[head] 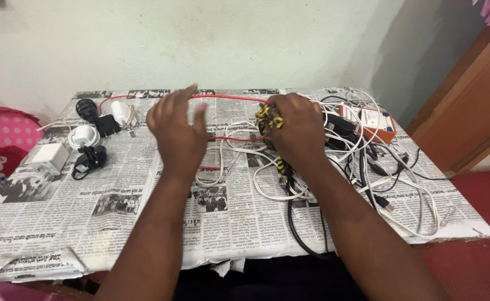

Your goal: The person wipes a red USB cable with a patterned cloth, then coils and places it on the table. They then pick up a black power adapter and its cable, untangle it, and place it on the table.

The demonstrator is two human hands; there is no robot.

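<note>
pale wall point(200, 39) behind, wooden door point(468, 122) at right. bench point(116, 234) covered in newspaper. tangle of white and black cables point(362, 167) on its right side. right hand point(296, 131) grips a yellow-black cable point(271, 116); left hand point(178, 134) open, fingers spread over the red cable point(228, 98).

This looks like a room in a home. A small table point(144, 223) covered in newspaper stands against a plain wall point(200, 39), with a wooden door point(468, 111) on the right.
</note>
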